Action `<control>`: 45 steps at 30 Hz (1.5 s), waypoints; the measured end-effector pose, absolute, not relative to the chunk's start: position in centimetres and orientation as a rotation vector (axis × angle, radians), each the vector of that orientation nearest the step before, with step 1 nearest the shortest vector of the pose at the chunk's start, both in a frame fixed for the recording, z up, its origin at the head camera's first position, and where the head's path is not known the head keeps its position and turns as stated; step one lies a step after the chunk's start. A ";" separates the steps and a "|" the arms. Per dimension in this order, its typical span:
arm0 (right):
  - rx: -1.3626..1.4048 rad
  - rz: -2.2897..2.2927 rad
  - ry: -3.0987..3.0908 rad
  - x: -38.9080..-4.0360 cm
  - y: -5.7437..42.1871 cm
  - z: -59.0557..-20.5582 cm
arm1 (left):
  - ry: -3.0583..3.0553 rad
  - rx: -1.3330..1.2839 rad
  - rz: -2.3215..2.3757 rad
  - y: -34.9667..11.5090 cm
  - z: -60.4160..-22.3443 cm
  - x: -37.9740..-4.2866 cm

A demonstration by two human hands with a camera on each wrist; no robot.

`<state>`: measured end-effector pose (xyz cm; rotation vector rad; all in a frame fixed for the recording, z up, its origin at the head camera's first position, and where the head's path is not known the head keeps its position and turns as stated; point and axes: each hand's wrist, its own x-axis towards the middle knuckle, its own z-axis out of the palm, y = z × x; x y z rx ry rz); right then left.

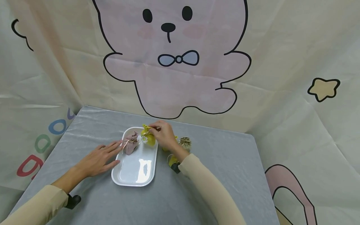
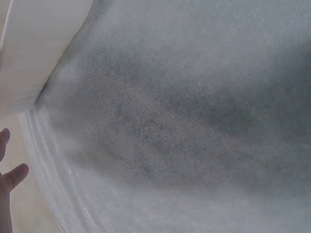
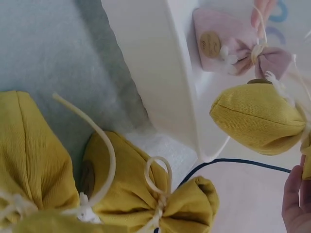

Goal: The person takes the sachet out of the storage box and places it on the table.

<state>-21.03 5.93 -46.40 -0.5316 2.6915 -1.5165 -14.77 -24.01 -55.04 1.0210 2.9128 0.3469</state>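
My right hand [image 1: 166, 135] pinches the gathered top of a yellow drawstring pouch [image 1: 148, 138] at the far end of a white tray [image 1: 135, 183]. In the right wrist view this pouch [image 3: 257, 119] hangs sideways over the tray, its neck between the fingertips [image 3: 293, 194]. A pink drawstring pouch [image 1: 130, 148] with a pale cord lies in the tray's far left part; its round tan label [image 3: 210, 44] shows in the right wrist view. With fingers extended, my left hand [image 1: 98, 159] rests at the tray's left rim, fingertips beside the pink pouch.
Right of the tray, partly behind the right forearm, are a khaki pouch [image 1: 185, 143] and yellow pouches, one [image 1: 172, 160] near the wrist. Two yellow pouches [image 3: 129, 179] loom close in the right wrist view. A grey cloth [image 1: 92, 125] covers the table; a printed curtain [image 1: 267, 93] hangs behind.
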 end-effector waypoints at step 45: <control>-1.012 -1.720 2.922 -17.6 15.0 -43.6 | 2.922 1.045 0.369 -24.2 -55.0 -14.7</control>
